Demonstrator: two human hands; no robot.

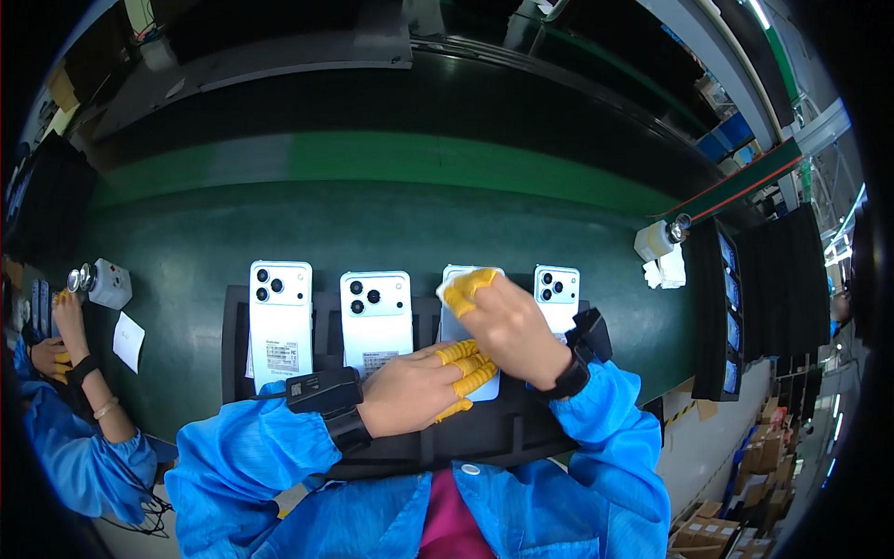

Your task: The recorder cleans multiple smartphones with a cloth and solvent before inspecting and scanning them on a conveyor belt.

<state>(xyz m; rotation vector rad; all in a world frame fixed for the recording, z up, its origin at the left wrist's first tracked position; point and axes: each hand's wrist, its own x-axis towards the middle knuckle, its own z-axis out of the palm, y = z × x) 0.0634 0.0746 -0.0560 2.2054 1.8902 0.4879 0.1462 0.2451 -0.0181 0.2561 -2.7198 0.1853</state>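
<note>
Four smartphones would be too exact a count, so: several pale smartphones lie backs up in a row across a black tray [549,419]. At the left end is a phone [279,321] with a printed label; beside it is a second labelled phone [376,321]. My left hand [419,387], in yellow finger cots, lies with fingers stretched over the lower part of the third phone [453,326]. Above it, my right hand [503,321] is closed at that phone's camera end, its cot-covered fingers pressing a white wipe [444,287]. The rightmost phone [557,287] is partly hidden by my right hand.
A green worktop [372,224] lies beneath. At right are a white bottle [655,241], white wipes [667,270] and a black rack of phones [719,317]. At left are another bottle [112,284], a paper slip [128,342] and a co-worker's hands [67,321].
</note>
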